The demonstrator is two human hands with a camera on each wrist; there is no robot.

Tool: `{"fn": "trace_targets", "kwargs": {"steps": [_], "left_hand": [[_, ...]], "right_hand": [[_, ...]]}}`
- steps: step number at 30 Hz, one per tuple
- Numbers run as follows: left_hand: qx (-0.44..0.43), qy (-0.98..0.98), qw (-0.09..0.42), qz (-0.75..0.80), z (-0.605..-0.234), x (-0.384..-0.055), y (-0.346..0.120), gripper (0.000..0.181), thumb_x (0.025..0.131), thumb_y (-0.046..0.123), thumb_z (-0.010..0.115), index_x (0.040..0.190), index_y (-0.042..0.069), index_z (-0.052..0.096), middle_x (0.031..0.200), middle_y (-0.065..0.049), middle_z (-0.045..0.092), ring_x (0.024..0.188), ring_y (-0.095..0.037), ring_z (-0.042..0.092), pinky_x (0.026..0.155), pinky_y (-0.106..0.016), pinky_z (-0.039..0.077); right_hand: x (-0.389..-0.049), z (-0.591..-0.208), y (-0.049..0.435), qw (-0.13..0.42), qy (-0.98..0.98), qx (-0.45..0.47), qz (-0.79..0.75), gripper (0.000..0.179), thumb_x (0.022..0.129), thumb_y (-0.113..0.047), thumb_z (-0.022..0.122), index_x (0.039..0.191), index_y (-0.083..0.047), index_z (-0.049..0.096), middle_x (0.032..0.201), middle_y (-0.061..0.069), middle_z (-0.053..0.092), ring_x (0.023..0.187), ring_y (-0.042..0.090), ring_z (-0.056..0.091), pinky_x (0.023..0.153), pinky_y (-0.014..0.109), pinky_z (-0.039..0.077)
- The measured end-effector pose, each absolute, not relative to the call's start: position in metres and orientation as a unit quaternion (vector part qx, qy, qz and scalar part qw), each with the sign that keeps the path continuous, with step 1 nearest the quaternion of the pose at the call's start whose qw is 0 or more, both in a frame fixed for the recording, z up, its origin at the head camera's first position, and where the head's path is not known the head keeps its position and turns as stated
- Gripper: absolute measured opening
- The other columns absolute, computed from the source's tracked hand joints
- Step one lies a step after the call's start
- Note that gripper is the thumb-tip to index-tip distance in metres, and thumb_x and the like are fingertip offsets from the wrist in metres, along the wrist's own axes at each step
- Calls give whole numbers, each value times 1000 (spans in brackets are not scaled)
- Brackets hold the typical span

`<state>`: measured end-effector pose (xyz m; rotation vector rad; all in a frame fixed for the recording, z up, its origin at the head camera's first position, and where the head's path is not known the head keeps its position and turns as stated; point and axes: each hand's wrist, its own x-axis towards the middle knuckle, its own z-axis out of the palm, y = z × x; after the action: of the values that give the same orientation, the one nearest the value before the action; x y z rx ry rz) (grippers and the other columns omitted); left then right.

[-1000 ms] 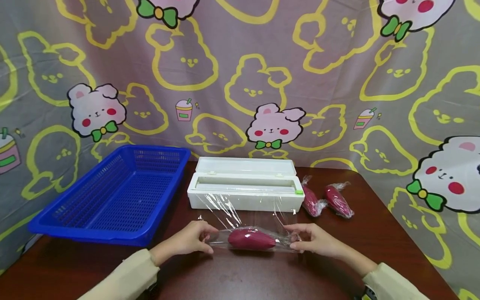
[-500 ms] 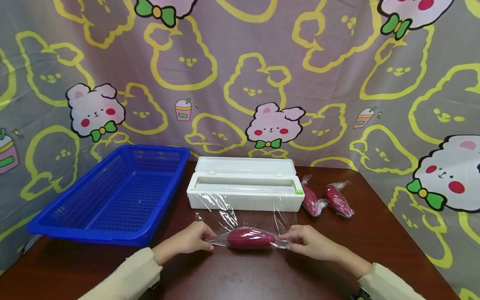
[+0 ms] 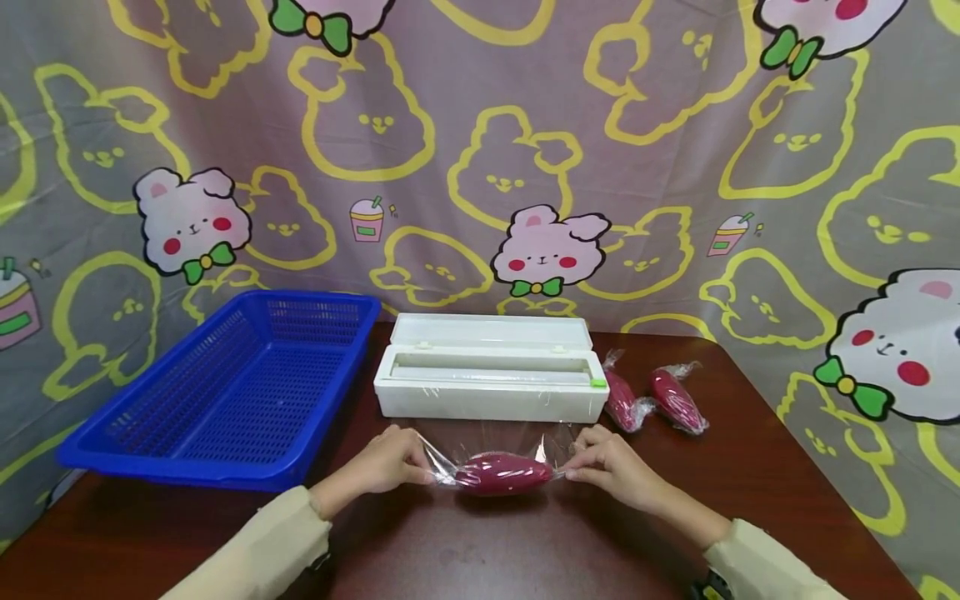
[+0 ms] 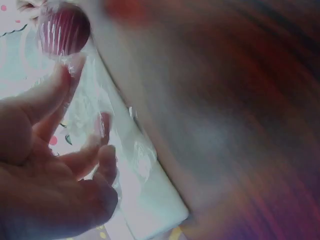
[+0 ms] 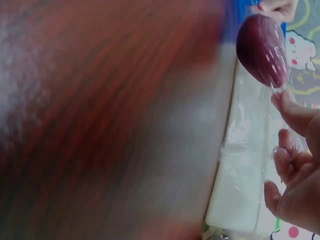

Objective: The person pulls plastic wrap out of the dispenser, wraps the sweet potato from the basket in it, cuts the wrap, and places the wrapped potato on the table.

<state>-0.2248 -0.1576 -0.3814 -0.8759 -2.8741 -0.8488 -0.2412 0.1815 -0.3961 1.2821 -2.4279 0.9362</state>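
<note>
A smooth magenta sweet potato lies wrapped in clear cling film close over the table, in the middle of the head view. At its left end, my left hand pinches the film between thumb and index finger. My right hand pinches the gathered film at the opposite end. In the left wrist view the sweet potato shows end-on past the fingertips. Its tapered tip points to the thumb in the right wrist view, where the sweet potato has film stretched tight over it.
Behind the hands stands a white film dispenser box, lid up, its roll showing. Two film-wrapped sweet potatoes, a nearer one and another one, lie at its right. A blue perforated basket stands on the left of the dark table.
Both hands have lifted slightly, and the right hand has moved inward. The film ends have been drawn in closer to the sweet potato, and the sheet toward the dispenser has gone slacker.
</note>
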Motion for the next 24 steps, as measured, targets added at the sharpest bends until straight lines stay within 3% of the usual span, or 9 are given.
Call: {"fn": "trace_targets", "kwargs": {"steps": [3, 6, 9, 12, 18, 21, 24], "left_hand": [[-286, -913, 10, -290, -381, -228, -159, 12, 73, 18, 71, 64, 11, 71, 69, 11, 52, 69, -9, 43, 60, -25, 34], [-284, -884, -36, -370, -382, -232, -162, 15, 79, 13, 66, 69, 4, 70, 66, 8, 54, 61, -4, 44, 53, -20, 36], [-251, -841, -100, -469, -384, -235, -165, 17, 83, 8, 60, 78, -6, 69, 66, 2, 57, 58, -5, 44, 51, -20, 36], [-212, -809, -127, -533, -384, -236, -166, 21, 85, 9, 58, 84, -11, 66, 66, -1, 57, 57, -8, 44, 51, -21, 36], [-185, -777, -131, -588, -386, -240, -164, 26, 90, 7, 49, 89, -17, 60, 71, -8, 63, 61, -11, 57, 59, -28, 47], [-184, -761, -127, -609, -387, -242, -162, 27, 91, 4, 45, 93, -20, 57, 72, -13, 64, 64, -14, 62, 66, -37, 50], [-181, -752, -117, -623, -384, -244, -161, 27, 91, 3, 44, 100, -21, 53, 67, -12, 62, 58, -14, 61, 61, -40, 51]], "right_hand": [[-244, -395, 183, 139, -841, 417, 316, 8, 71, -12, 73, 75, -18, 72, 92, 1, 56, 90, 16, 41, 72, 36, 29], [-248, -392, 186, 120, -824, 424, 357, 10, 73, -7, 71, 78, -15, 72, 98, 6, 60, 95, 19, 44, 78, 36, 34], [-253, -390, 188, 85, -785, 446, 421, 12, 77, 4, 64, 84, -4, 70, 90, 9, 62, 83, 20, 52, 68, 29, 47], [-256, -388, 189, 49, -759, 448, 469, 16, 78, 11, 58, 91, 7, 66, 83, 13, 62, 68, 22, 56, 54, 30, 50], [-258, -381, 185, 45, -768, 425, 478, 24, 79, 16, 55, 103, 14, 59, 86, 22, 64, 51, 20, 48, 43, 27, 44], [-260, -377, 182, 28, -763, 427, 484, 28, 82, 16, 51, 109, 12, 57, 76, 18, 63, 48, 20, 46, 43, 29, 45], [-263, -375, 180, 9, -765, 429, 480, 28, 86, 11, 48, 112, 8, 57, 74, 15, 61, 50, 20, 49, 45, 30, 46]]}}
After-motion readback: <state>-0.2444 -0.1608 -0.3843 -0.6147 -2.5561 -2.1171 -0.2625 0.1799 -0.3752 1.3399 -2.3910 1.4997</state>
